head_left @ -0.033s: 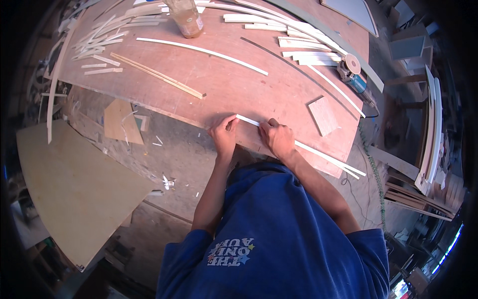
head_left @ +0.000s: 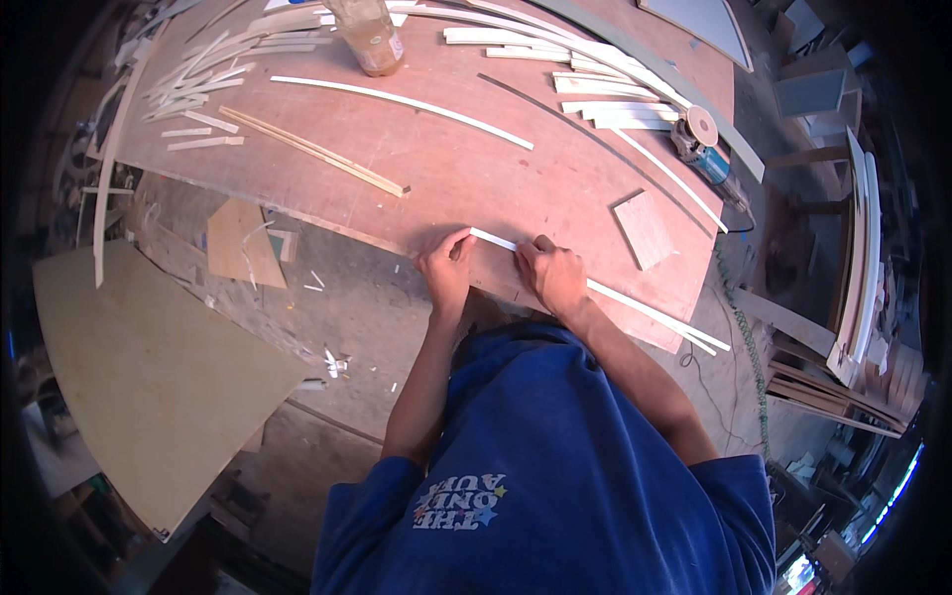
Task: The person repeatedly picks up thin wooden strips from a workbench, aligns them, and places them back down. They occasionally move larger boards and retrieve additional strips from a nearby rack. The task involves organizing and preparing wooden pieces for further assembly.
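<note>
Two thin white wooden strips [head_left: 645,307] lie across the near edge of the wooden worktable [head_left: 397,149], their right ends spread slightly apart past its corner. My left hand [head_left: 445,262] pinches the strips' left end, thumb and fingers closed on it. A little to the right, my right hand [head_left: 552,274] grips the strips from above with bent fingers. Between the hands a short white length shows. The fingertips partly hide how the strips lie against each other.
An angle grinder [head_left: 706,159] rests at the table's right side near a square wood piece [head_left: 644,230]. Cut white strips [head_left: 615,89] lie at the back, with more wood pieces [head_left: 198,94] at the left. A plastic bottle [head_left: 372,40] stands far back. A large panel [head_left: 159,377] leans at left.
</note>
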A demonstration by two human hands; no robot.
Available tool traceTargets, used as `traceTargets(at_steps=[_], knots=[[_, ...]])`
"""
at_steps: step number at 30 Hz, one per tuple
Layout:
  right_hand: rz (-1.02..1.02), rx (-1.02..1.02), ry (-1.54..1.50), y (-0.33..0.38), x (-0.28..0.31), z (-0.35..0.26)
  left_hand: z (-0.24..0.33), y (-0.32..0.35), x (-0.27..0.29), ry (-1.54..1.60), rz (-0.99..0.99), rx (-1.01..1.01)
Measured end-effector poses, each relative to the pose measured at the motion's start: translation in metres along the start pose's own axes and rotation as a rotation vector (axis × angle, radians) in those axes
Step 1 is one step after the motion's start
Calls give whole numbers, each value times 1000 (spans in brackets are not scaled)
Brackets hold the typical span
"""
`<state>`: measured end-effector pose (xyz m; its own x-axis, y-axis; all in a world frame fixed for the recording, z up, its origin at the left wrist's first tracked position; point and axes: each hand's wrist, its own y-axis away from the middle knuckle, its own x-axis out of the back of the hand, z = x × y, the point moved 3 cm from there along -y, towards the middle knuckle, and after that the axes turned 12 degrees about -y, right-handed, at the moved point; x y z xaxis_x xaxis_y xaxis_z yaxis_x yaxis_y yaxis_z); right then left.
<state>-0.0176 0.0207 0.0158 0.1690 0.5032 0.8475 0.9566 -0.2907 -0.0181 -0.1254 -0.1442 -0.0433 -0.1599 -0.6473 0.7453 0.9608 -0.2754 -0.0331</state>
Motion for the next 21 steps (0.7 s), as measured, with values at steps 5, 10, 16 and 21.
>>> traceTargets(at_steps=[5, 10, 16, 21], knots=[[-8, -5, 13, -2, 0, 0, 9, -3, 7, -29, -27, -75], [-20, 2, 36, -6, -7, 6, 6, -11, 8, 42, -105, -70], [-17, 16, 29, -5, -8, 9, 26, -12, 26, -105, -76, -165], [-26, 24, 55, -3, -8, 8, 83, -11, 36, -286, -57, -614]])
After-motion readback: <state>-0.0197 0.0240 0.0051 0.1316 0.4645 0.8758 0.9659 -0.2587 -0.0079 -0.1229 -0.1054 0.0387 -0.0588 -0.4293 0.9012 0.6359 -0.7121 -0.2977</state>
